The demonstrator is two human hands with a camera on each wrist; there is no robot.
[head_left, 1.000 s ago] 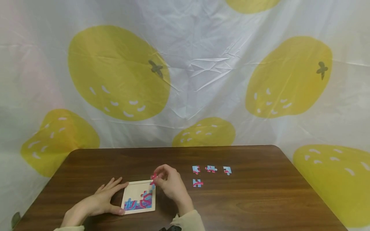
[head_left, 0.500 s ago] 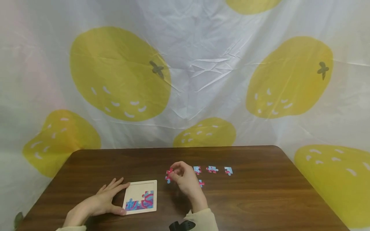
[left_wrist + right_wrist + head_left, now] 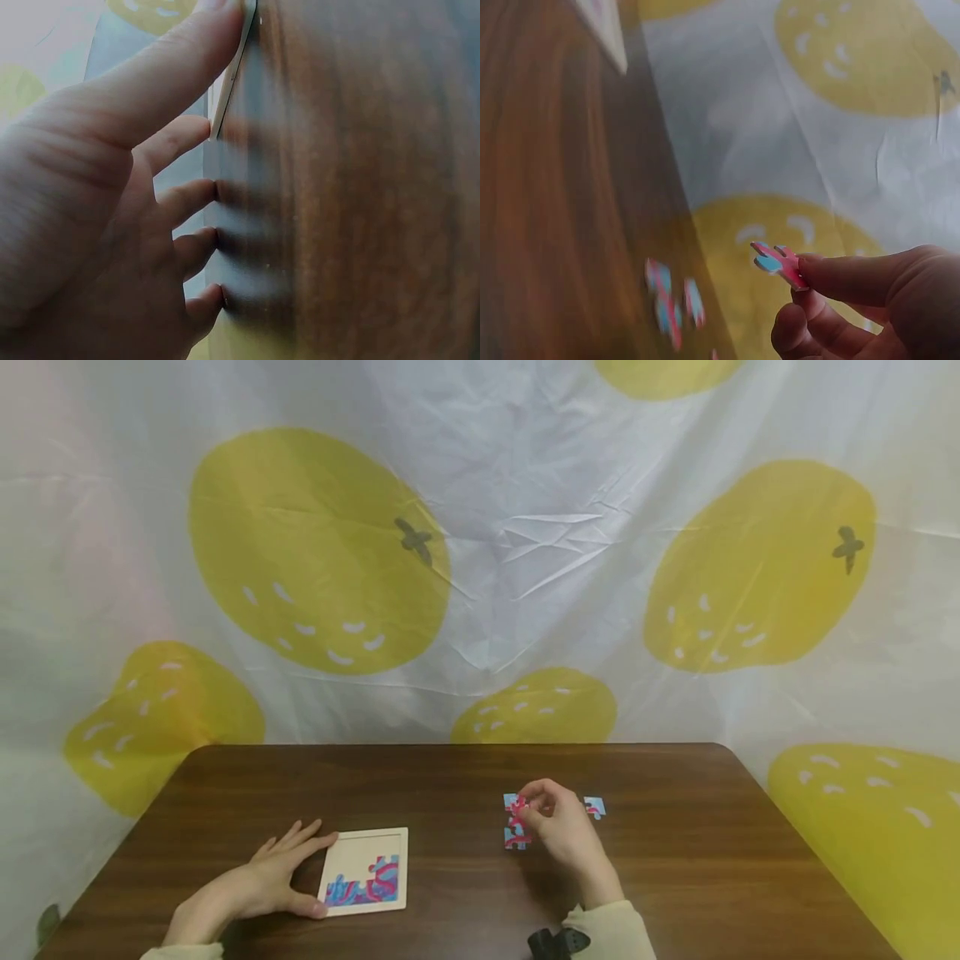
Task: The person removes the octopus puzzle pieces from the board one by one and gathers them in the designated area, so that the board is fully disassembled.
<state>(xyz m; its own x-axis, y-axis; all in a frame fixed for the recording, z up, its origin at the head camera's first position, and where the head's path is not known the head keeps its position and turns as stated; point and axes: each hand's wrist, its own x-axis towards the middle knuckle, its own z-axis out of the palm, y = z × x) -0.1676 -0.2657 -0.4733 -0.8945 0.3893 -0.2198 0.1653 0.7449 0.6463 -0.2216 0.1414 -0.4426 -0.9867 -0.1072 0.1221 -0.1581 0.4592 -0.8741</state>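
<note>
My right hand (image 3: 562, 827) pinches a pink and light-blue jigsaw piece (image 3: 780, 264) between thumb and fingertips. In the head view it hovers over the loose pieces, overlapping a lower-left loose piece (image 3: 516, 839) and hiding others. My left hand (image 3: 258, 885) lies at the left side of a pale puzzle tray (image 3: 402, 870), its thumb at the near corner and forefinger at the far one. The other left fingers spread out, tips on the table. Inside the tray, joined blue and pink pieces (image 3: 384, 878) fill the near edge and lower right; bare board shows above them.
Another loose puzzle piece (image 3: 595, 807) lies on the brown wooden table (image 3: 675, 860), right of my right hand. Behind the table hangs a white cloth (image 3: 517, 610) printed with yellow fruit.
My right hand has carried the puzzle piece from the tray's far right corner rightward, over to the loose pieces. The left hand has stayed at the tray.
</note>
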